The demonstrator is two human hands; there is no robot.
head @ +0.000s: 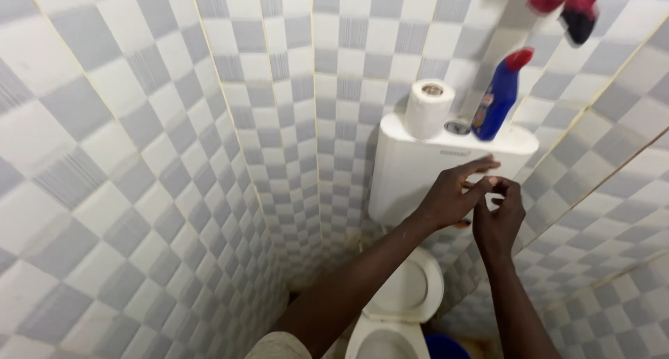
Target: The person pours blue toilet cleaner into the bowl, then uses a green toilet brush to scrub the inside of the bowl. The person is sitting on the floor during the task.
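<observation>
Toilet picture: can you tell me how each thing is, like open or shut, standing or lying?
toilet lid: raised, bowl open
toilet roll: standing upright on the cistern
blue bottle: upright, red cap on
cistern: lid on
left hand: fingers stretched, touching the right hand
right hand: fingers curled, in front of the cistern, holding nothing I can see

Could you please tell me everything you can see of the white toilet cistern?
The cistern is a white, boxy tank, seemingly glossy plastic or ceramic, fixed against the checkered tile wall above the toilet bowl. Its flat lid is shut and carries a round metal flush button. A toilet roll stands upright on the lid's left part, and a blue bottle with a red cap on its right. The left hand and right hand are in front of it; contact is unclear.
</observation>
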